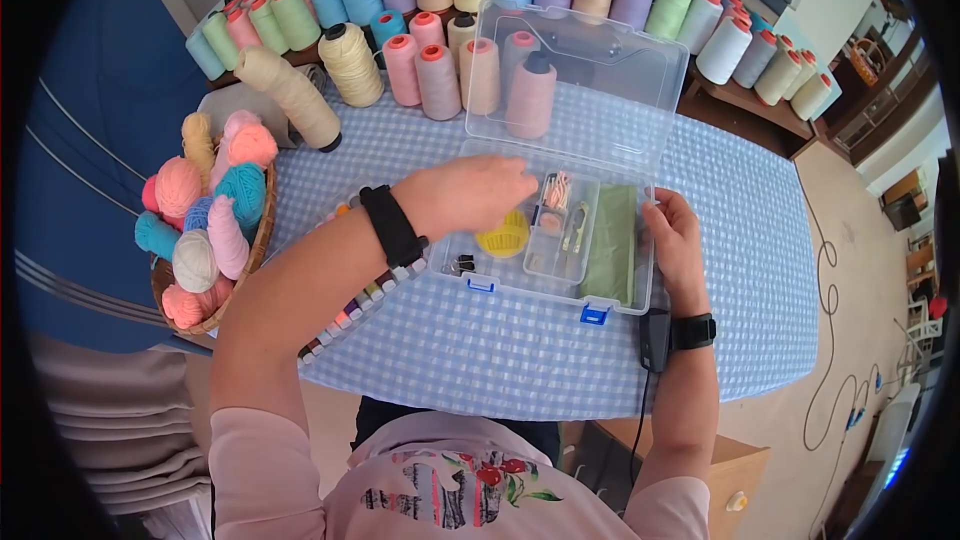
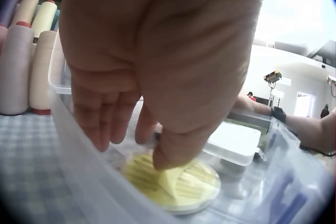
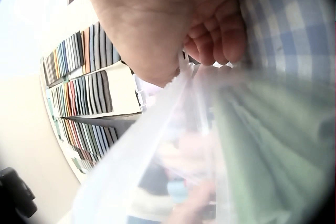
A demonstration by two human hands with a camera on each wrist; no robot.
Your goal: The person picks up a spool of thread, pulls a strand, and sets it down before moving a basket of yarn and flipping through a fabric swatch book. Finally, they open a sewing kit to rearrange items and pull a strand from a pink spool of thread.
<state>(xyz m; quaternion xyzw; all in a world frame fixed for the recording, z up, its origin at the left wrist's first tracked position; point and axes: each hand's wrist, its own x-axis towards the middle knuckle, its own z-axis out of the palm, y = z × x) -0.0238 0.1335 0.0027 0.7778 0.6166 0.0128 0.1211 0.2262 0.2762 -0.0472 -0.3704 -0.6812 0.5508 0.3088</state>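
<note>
- Far L of the grip: I've got a yarn basket [image 1: 264,258], w/ cones of thread [image 1: 300,105] beyond it, all outside the box.
- Nr the L forearm: row of small coloured pieces [image 1: 362,302] on the checked cloth [image 1: 470,360], also outside.
- L hand [image 1: 465,198]: fingers bent, palm down over the L part of the box. In my L wrist cam, thumb is on the yellow disc [image 2: 194,190] w/ index just beyond; I read it as a pinch at the rim, tho contact on the far side is hidden.
- Yellow disc: inside the box, right under that grip, lying approx. flat. Not lifted clear AFAICT.
- Just toward the body from the grip: black clips [image 1: 464,264], in the box's nr L corner.
- R of the grip: small clear case [image 1: 535,265] w/ bits in its compartments, sitting in the box; then green cloth [image 1: 610,240], also in.
- Clear box [image 1: 535,297], btwn both hands: lid [image 1: 640,80] up, blue latches [image 1: 594,315] undone.
- R hand [image 1: 677,245]: thumb & fingers round the box's R wall, gripping it; black device [image 1: 655,340] nr that wrist.
- Progress, my read: box open, contents in, disc being handled; lid not shut. Can't judge more from here.
</note>
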